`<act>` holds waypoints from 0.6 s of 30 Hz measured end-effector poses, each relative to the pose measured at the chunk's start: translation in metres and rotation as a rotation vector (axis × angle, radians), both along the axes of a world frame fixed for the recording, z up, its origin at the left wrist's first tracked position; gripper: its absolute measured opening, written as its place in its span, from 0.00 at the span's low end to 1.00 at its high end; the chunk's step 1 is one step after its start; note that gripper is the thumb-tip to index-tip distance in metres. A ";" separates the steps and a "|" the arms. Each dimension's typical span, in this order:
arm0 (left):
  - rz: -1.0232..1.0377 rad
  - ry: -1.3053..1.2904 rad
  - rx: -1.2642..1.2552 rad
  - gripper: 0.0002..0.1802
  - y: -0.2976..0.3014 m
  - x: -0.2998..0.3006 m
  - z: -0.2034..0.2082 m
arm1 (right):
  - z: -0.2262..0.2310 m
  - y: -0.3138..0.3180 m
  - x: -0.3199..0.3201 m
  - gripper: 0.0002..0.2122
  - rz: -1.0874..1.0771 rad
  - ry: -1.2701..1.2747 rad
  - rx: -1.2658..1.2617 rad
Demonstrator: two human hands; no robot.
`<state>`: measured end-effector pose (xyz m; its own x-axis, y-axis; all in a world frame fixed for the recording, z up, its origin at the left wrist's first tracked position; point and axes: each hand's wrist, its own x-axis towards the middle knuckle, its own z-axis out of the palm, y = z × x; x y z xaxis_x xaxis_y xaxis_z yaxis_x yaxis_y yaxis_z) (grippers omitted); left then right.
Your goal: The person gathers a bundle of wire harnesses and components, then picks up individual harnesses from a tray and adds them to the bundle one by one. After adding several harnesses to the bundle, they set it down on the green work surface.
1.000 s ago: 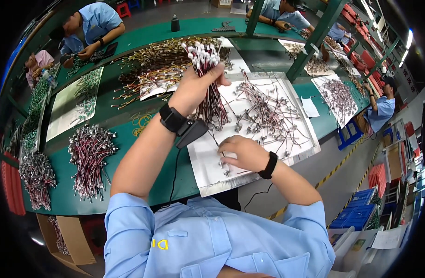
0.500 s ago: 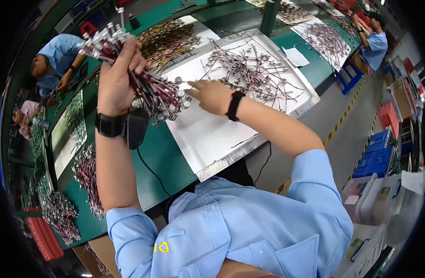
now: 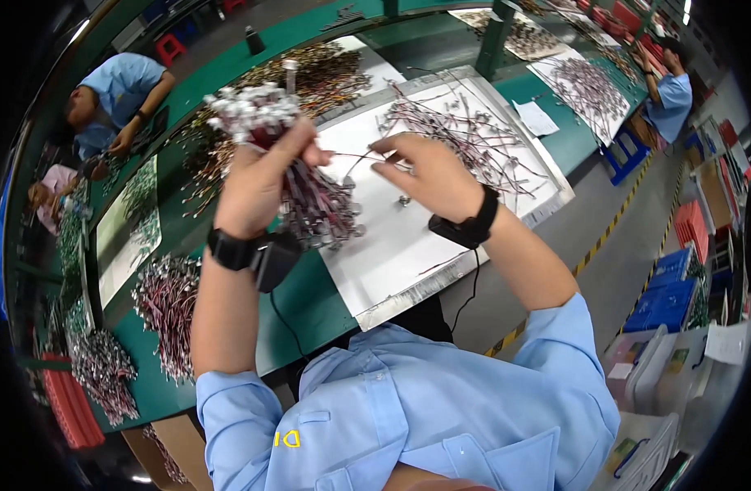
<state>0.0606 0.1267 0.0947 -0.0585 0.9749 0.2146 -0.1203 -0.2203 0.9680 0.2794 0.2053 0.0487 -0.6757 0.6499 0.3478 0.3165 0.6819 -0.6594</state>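
My left hand [image 3: 257, 184] is closed around a thick bundle of wire leads [image 3: 317, 204], dark red and black, with white connectors at the upper end and small round silver parts at the lower end. It is raised over the left edge of a white-covered tray [image 3: 367, 270]. Facing it, my right hand [image 3: 433, 176] has its thumb and index finger brought together on a single thin wire lead [image 3: 348, 155], which stretches toward the left hand. Motion blurs the bundle. Beyond the right hand, a loose tangle of similar leads [image 3: 465, 135] lies on the tray.
More bundled leads [image 3: 167, 315] lie on the green bench [image 3: 269, 340] at left, and yellow-red wires [image 3: 310, 74] are heaped behind. Co-workers sit at far left [image 3: 118, 98] and far right [image 3: 674, 98]. Clear plastic boxes [image 3: 637, 352] and a blue stool [image 3: 625, 155] stand at right.
My left hand has shifted right with the bundle. The right hand has moved right and turned, and a single lead now spans the gap between both hands.
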 end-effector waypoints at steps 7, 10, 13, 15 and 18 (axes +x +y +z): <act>-0.074 0.138 -0.121 0.13 0.010 0.031 -0.042 | 0.051 -0.002 -0.029 0.25 0.294 0.283 0.235; 0.116 0.341 -0.130 0.14 0.005 0.031 -0.052 | 0.061 -0.005 -0.041 0.26 0.403 0.147 0.273; -0.039 0.162 -0.085 0.16 0.010 0.030 -0.045 | 0.067 -0.005 -0.044 0.25 0.453 0.063 0.131; -0.086 0.188 -0.125 0.16 0.016 0.031 -0.044 | 0.066 0.004 -0.037 0.27 0.389 0.371 0.110; -0.184 0.245 -0.178 0.17 0.022 0.033 -0.044 | 0.065 0.010 -0.034 0.26 0.334 0.437 0.271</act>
<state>0.0940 0.1491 0.0503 0.1538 0.9878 0.0259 0.0984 -0.0414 0.9943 0.2454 0.2150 0.1133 -0.5850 0.2772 0.7622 -0.2041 0.8592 -0.4691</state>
